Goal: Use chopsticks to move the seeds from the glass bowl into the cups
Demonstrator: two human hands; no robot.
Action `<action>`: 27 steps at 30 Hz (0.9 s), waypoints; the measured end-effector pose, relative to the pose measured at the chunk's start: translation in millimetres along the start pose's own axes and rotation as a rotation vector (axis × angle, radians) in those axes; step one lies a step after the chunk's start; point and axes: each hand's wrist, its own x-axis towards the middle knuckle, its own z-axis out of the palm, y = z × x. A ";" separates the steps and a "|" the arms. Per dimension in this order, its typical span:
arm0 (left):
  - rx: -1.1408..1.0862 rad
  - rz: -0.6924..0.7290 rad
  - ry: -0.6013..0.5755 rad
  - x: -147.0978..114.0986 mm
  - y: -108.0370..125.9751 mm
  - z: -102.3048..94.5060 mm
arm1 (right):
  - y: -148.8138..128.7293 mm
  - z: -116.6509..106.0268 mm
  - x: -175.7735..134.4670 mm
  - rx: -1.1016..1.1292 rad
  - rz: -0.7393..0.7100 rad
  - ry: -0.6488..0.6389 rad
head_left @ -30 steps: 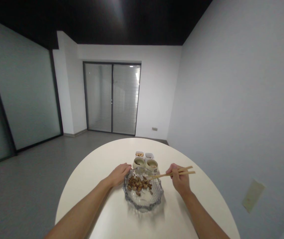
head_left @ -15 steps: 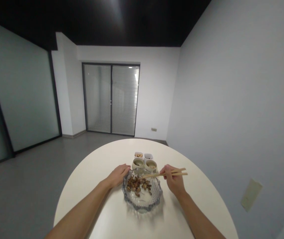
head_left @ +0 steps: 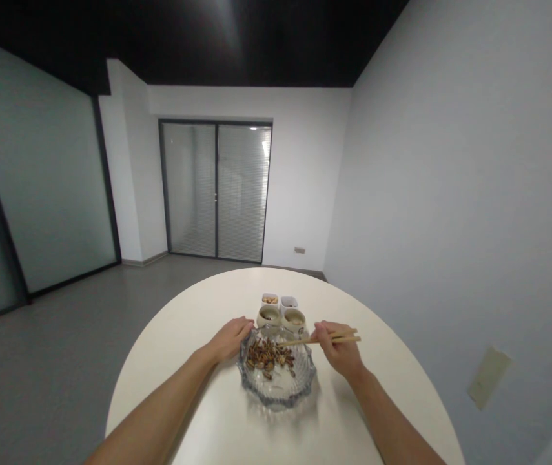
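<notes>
A clear glass bowl (head_left: 278, 397) with a scalloped rim stands on the table in front of me. Brown striped pieces, perhaps seeds or nuts (head_left: 263, 355), lie in its far left part. My left hand (head_left: 231, 337) rests against the bowl's left rim, its fingers stretched forward; the thumb is hard to make out. Wooden chopsticks (head_left: 346, 337) are held in my closed right hand (head_left: 336, 349), to the right of the bowl. Their tips reach over the rim to the brown pieces. Whether anything is pinched between the tips is too small to tell.
Just behind the bowl stand two round cream cups (head_left: 268, 315) side by side. Behind them are two small white dishes, the left dish (head_left: 270, 296) holding pale nut-like pieces, the right dish (head_left: 288, 299) something dark. The round white table (head_left: 183, 323) stands near a wall on the right.
The chopstick tips have shifted slightly right inside the bowl, and the brown pieces have spread a little to the right. My left hand has stayed at the rim.
</notes>
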 end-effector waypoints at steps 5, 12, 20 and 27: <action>0.005 -0.001 0.007 0.0 1.6 -0.2 | -15.0 0.5 2.8 -0.109 -0.200 -0.155; 0.011 0.032 -0.012 0.0 3.4 -1.9 | -13.4 5.5 -0.5 -0.187 -0.274 -0.097; 0.004 0.019 0.004 0.5 3.0 -0.3 | -3.8 1.9 -4.7 -0.106 -0.164 0.133; 0.009 0.019 0.006 0.3 4.6 -1.2 | -3.3 7.9 -2.5 0.053 -0.011 0.269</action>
